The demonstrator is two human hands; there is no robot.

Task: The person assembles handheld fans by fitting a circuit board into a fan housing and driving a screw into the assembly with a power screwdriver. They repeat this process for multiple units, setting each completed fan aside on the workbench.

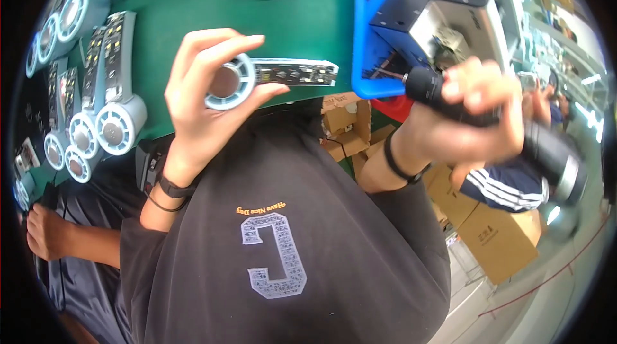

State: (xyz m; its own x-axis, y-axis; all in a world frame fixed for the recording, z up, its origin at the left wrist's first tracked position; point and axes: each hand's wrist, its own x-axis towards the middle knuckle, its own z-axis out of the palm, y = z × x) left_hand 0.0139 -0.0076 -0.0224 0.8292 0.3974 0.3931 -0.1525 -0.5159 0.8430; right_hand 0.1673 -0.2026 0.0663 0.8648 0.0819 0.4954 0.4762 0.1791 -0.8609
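My left hand (205,97) holds a white plastic part (270,75) by its round ring end; a flat arm carrying a dark circuit strip sticks out to the right. My right hand (472,113) grips a black electric screwdriver (514,132), whose thin bit points left toward the blue bin. Both hands are raised above the green table edge, in front of my dark shirt.
Green work mat (212,3). Several identical white ring-and-arm parts (112,87) lie in rows at the left. A blue bin (366,35) and a grey machine (450,16) stand at the right. Cardboard boxes (501,235) sit on the floor. Another person's arm (64,235) shows at the lower left.
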